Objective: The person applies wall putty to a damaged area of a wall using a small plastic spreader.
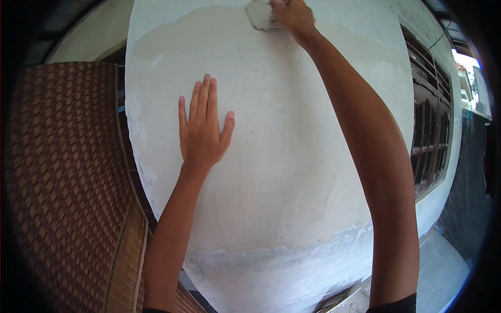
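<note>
Far left, a brown woven screen (70, 167) beside the pale wall (282, 172). Left hand (202, 130) laid flat against the wall, grip spread, thumb and little finger standing apart. At top edge, well above it, a whitish scraper (259, 15) at the wall; right hand (295, 18) there, grip pinching it. Far right, a barred brown window (431, 112).

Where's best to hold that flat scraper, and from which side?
Probably the right end of the flat scraper, coming from the right, where the right grip has it: the broad blade spreads leftward; any handle is hidden.
</note>
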Motion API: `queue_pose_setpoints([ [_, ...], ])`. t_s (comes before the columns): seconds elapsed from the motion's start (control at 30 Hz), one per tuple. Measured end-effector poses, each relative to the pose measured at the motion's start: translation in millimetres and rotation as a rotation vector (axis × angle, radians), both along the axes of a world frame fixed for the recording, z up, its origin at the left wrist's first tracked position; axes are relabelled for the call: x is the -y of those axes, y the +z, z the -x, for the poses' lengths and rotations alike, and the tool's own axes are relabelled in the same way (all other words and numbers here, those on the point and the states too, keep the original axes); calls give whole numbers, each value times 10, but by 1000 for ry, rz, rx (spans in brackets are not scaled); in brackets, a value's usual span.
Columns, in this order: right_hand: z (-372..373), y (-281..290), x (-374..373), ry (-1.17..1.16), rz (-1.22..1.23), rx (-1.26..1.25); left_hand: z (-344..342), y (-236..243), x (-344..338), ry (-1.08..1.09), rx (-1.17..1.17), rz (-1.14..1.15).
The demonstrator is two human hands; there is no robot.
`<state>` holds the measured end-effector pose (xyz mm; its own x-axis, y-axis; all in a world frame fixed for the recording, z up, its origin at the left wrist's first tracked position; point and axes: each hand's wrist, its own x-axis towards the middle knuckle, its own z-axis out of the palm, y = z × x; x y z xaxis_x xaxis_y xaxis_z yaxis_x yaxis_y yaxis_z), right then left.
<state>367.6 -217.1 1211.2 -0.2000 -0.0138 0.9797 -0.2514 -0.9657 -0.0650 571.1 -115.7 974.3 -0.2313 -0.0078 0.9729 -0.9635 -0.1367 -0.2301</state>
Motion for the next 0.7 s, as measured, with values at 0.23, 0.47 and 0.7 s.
queue_pose_setpoints([
  [0.23, 852, -33, 288, 103, -320, 628, 141, 5, 49, 71, -17, 46],
  [0.47, -62, -333, -8, 186, 62, -120, -8, -22, -2, 40, -19, 18],
  [0.7, 770, -151, 474, 133, -377, 639, 55, -13, 36, 53, -35, 44],
])
